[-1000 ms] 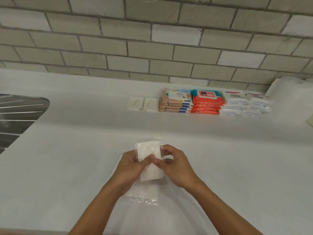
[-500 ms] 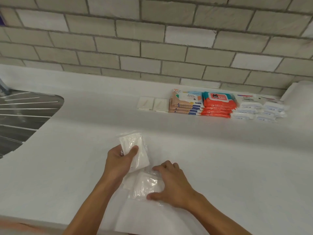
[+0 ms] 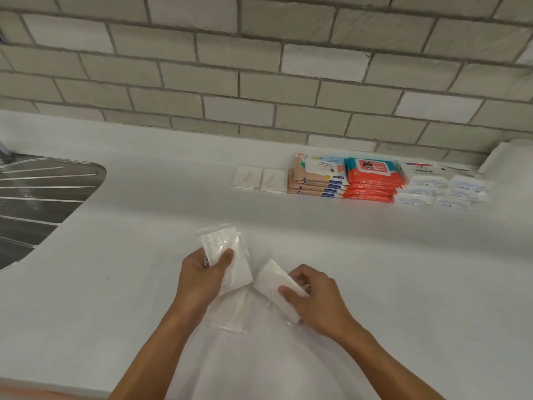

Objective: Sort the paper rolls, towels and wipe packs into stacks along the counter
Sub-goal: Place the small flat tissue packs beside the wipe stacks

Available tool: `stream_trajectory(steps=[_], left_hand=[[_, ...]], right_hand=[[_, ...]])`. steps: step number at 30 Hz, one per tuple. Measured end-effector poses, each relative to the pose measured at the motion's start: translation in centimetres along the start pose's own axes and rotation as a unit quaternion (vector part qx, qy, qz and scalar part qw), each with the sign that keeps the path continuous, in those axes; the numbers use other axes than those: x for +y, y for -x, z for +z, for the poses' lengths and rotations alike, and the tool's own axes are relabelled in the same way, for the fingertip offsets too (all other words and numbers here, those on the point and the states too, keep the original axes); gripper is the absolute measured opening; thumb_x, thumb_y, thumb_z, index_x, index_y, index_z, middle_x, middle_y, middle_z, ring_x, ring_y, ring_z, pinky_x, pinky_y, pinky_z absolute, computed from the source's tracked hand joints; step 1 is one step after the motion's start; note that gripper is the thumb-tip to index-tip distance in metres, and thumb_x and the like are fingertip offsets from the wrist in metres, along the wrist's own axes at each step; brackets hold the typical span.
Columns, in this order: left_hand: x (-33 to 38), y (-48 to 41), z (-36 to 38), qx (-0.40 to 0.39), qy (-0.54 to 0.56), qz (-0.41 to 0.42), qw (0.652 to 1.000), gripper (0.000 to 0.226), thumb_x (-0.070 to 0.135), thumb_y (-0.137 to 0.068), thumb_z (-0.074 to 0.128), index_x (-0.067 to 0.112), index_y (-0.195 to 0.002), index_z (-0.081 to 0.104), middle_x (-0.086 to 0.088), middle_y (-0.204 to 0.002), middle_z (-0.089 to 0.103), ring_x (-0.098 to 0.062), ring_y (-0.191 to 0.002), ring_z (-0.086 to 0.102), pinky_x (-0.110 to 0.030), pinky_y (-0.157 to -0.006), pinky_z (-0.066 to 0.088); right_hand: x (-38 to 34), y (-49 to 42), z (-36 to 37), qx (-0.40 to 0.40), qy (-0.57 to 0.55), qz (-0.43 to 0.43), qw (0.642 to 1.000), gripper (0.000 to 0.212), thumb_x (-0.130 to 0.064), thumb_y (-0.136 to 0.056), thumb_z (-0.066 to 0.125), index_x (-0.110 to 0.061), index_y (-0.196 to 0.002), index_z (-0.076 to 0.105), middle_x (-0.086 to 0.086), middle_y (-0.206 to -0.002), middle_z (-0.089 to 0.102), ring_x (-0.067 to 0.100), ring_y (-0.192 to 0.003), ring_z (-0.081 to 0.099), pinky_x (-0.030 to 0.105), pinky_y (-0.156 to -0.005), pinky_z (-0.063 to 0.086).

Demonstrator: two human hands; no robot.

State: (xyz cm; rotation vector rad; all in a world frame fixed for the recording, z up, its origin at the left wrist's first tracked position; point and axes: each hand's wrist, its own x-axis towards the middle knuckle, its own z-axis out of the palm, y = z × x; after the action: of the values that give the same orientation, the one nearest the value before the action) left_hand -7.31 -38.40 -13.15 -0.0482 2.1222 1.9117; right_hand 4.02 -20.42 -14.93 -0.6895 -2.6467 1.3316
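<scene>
The long white counter (image 3: 115, 255) carries wipe-pack stacks (image 3: 372, 180) along its tiled back wall; nearer, the left hand (image 3: 202, 278) has its grip closed around a clear-wrapped white tissue pack (image 3: 227, 255); the right hand (image 3: 314, 298) pinches another folded white pack (image 3: 274, 287).

The top pack of the orange-red stack (image 3: 372, 171) reads "Wipes" and "80"; its front edges read "BABY". Print on the other packs is illegible.

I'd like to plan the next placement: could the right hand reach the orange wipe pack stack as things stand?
Probably yes: bare counter lies between the right hand and the orange stack, but it already holds a white pack.
</scene>
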Motion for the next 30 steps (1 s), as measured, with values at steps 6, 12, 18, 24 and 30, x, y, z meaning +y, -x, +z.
stream_trajectory(steps=[6, 12, 18, 24, 30], left_hand=[[-0.2, -0.2, 0.8, -0.044, -0.026, -0.008, 0.999, 0.006, 0.021, -0.092, 0.068, 0.016, -0.091, 0.072, -0.004, -0.082, 0.076, -0.021, -0.076, 0.073, -0.032, -0.064, 0.057], [-0.2, -0.2, 1.7, -0.072, -0.034, -0.007, 0.997, 0.008, 0.021, -0.092, 0.068, 0.016, -0.089, 0.074, -0.006, -0.081, 0.076, -0.02, -0.074, 0.073, -0.033, -0.065, 0.056], [0.6, -1.8, 2.0, -0.066, -0.016, -0.008, 0.998, 0.011, 0.023, -0.094, 0.065, 0.017, -0.099, 0.073, -0.003, -0.088, 0.077, -0.019, -0.081, 0.074, -0.031, -0.068, 0.058], [2.6, -5.5, 2.0, -0.08, 0.055, -0.036, 0.995, 0.019, 0.013, -0.099, 0.057, 0.017, -0.115, 0.065, -0.003, -0.105, 0.074, -0.021, -0.094, 0.072, -0.031, -0.07, 0.056], [5.5, -10.5, 1.6, -0.139, 0.085, -0.097, 0.982, 0.029, -0.002, -0.093, 0.051, 0.008, -0.118, 0.061, -0.011, -0.105, 0.069, -0.025, -0.086, 0.067, -0.03, -0.054, 0.054]], right_hand=[[-0.4, -0.6, -1.0, 0.041, -0.158, 0.055, 0.985, 0.014, -0.025, -0.085, 0.075, -0.022, -0.086, 0.061, -0.002, -0.084, 0.074, 0.01, -0.066, 0.067, 0.019, -0.056, 0.049], [-1.1, -1.2, -1.3, 0.05, -0.223, 0.064, 0.971, 0.016, -0.022, -0.09, 0.07, -0.014, -0.099, 0.06, 0.0, -0.089, 0.075, 0.012, -0.073, 0.072, 0.026, -0.063, 0.055], [-1.5, -3.0, -1.5, 0.06, -0.243, 0.086, 0.964, 0.027, -0.014, -0.097, 0.058, -0.027, -0.118, 0.048, -0.007, -0.103, 0.064, 0.006, -0.085, 0.066, 0.011, -0.057, 0.049], [-2.7, -6.4, -1.6, 0.069, -0.281, 0.065, 0.955, 0.04, -0.003, -0.098, 0.052, -0.03, -0.122, 0.035, 0.006, -0.114, 0.06, 0.019, -0.096, 0.064, 0.026, -0.056, 0.059], [-4.4, -11.4, -1.4, 0.09, -0.281, 0.058, 0.954, 0.018, -0.001, -0.097, 0.054, -0.015, -0.109, 0.058, 0.01, -0.128, 0.049, 0.023, -0.091, 0.064, 0.04, -0.058, 0.062]])
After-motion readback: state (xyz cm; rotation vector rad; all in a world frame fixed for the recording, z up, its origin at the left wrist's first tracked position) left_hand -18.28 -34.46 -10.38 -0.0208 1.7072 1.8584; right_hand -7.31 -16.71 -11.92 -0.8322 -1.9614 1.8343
